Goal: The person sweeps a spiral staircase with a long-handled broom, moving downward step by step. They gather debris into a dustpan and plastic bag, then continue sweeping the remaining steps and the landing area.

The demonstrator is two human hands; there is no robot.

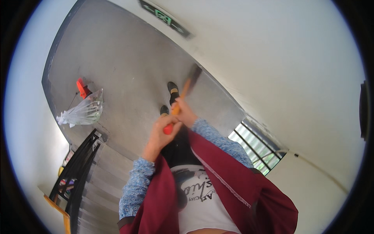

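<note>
Both hands are closed around the handle of a broom [187,87] with an orange stick. My left hand [159,132] grips it near its red end, close to my waist. Farther along the stick, my right hand [185,112] holds it just below my shoes. The dark broom head is smeared by motion and is down by the foot of the right-hand wall. Blue flowered sleeve covers cover both forearms.
Left on the grey floor [124,58] lie a red dustpan [82,89] and a tied clear plastic bag [86,111]. Stairs [103,187] with a black railing [76,171] descend at lower left. A barred window [257,150] is at right; a green exit sign [163,16] hangs on the wall.
</note>
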